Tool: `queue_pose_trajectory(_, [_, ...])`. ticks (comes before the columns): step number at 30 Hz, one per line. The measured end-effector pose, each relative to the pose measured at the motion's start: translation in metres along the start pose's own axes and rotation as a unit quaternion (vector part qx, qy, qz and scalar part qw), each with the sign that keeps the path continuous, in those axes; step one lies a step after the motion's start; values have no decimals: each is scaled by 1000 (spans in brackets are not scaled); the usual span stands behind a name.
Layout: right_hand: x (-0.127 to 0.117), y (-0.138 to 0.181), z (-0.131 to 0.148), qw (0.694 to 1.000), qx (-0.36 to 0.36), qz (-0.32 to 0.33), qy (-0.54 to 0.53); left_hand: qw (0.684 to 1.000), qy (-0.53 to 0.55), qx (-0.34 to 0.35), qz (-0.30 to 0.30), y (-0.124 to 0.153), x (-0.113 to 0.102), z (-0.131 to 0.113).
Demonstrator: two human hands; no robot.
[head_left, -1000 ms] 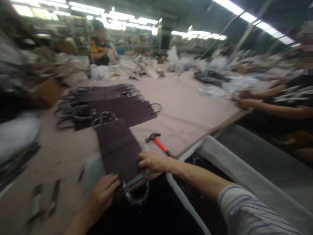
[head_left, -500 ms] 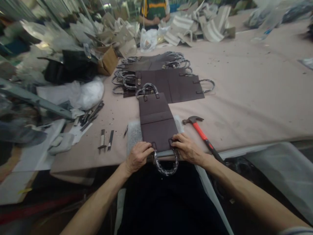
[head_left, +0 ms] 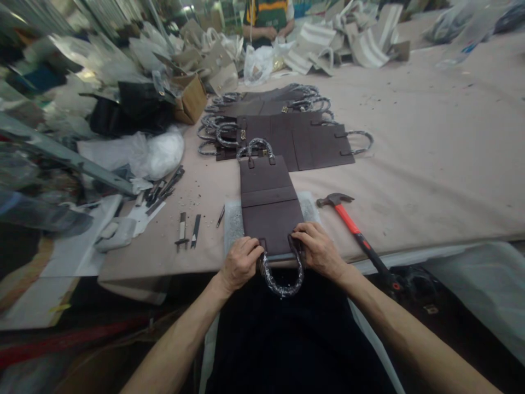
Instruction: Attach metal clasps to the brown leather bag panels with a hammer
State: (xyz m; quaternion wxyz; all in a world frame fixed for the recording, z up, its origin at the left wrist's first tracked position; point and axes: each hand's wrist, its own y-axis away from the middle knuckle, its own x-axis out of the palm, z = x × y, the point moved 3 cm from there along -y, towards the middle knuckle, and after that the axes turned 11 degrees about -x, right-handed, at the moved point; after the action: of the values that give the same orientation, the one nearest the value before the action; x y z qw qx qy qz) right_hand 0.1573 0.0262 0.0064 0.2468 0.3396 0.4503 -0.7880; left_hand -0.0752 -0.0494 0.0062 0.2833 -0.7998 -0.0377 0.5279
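Note:
A flat dark brown bag panel lies lengthwise on a pale pad at the table's near edge. Its plastic-wrapped handle hangs over the edge toward me; a second handle sits at the far end. My left hand presses the panel's near left corner beside the handle tab. My right hand presses the near right corner at the other tab.
A red-handled hammer lies right of the panel. Small metal tools lie to the left. More brown panels with handles are stacked farther back. Piled bags and plastic fill the left. A person stands at the far side.
The view swung from a blurred look across the table down to the panel. Both hands settled at the near handle tabs; in the last half second they barely moved.

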Motion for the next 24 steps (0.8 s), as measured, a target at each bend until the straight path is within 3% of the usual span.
queue_pose_trajectory(9, [1, 6, 7, 1000, 2, 14, 11, 999, 20, -41, -12, 4, 1, 1])
queue_pose_trajectory(18, [8, 8, -4, 999, -21, -16, 37, 995, 48, -82, 6, 5, 6, 4])
queue_pose_trajectory(21, [7, 7, -7, 999, -16, -22, 36, 989, 84, -123, -5, 4, -2, 12])
queue_pose_trajectory(24, [6, 5, -8, 999, -11, -25, 25, 970, 25, -238, -43, 7, -25, 44])
